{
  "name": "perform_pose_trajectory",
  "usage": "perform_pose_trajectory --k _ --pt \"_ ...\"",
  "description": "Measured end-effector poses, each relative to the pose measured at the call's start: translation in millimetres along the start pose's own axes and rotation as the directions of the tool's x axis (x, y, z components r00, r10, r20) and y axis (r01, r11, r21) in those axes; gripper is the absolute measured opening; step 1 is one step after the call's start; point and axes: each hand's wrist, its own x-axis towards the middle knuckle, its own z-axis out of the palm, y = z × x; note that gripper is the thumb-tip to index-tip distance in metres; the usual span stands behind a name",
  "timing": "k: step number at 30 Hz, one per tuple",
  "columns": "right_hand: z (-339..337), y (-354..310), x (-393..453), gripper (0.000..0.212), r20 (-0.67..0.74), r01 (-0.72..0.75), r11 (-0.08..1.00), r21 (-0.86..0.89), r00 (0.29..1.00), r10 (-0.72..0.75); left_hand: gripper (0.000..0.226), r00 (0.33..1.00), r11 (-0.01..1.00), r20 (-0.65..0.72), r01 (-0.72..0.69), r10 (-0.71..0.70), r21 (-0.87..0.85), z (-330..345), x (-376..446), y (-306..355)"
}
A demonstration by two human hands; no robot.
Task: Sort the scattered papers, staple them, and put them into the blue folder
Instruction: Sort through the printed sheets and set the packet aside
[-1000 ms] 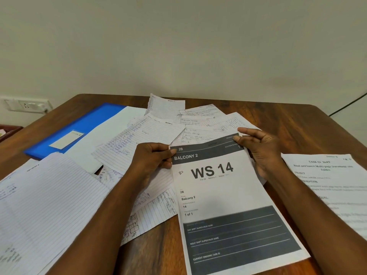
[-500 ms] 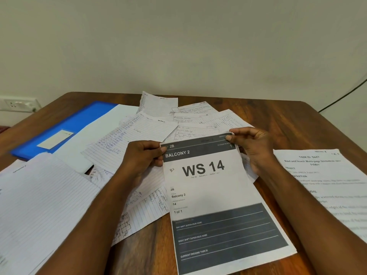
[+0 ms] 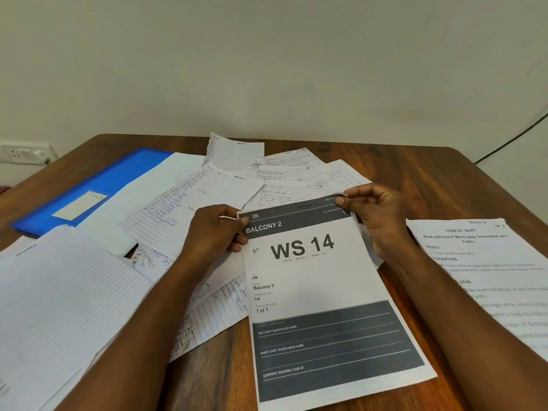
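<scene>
The blue folder (image 3: 89,188) lies closed at the worktop's (image 3: 415,179) far left, ruled handwritten papers (image 3: 189,209) fanned beside it. The left hand (image 3: 213,235) pinches the top left corner of the printed sheet (image 3: 320,292) (headed "WS 14"); the right hand (image 3: 376,215) pinches its top right corner. A typed page (image 3: 486,271) lies rightmost.

Wooden table (image 3: 415,173), wall socket (image 3: 26,152) far left, black cable (image 3: 513,137) far right.
</scene>
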Motion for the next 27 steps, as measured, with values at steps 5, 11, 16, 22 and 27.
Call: perform_pose_trajectory --k 5,11,16,22,27 --pt "1.5 0.3 -1.0 0.02 0.007 0.01 1.0 0.025 1.0 -0.01 0.005 0.999 0.999 -0.008 -0.033 0.033 0.032 -0.1 -0.6 -3.2" --pt "-0.9 -1.1 -0.3 0.02 0.031 0.014 0.998 0.061 0.999 -0.016 0.008 0.999 0.998 -0.021 -0.039 0.04 0.046 0.9 -2.0 -1.1" --pt "-1.7 1.7 -1.2 0.015 0.003 0.097 0.995 -0.039 0.995 -0.097 0.007 0.999 0.998 -0.014 -0.044 0.044 0.043 1.2 -4.2 2.6" --pt "-1.0 3.8 -4.5 0.019 0.032 0.269 0.907 -0.324 0.961 -0.274 0.009 0.999 0.998 -0.019 -0.04 0.041 0.042 0.6 -4.3 3.3" --pt "0.1 1.5 -3.5 0.037 0.066 0.243 0.926 -0.289 0.97 -0.234 0.007 0.999 0.999 -0.028 -0.041 0.042 0.033 1.1 -5.8 5.0"
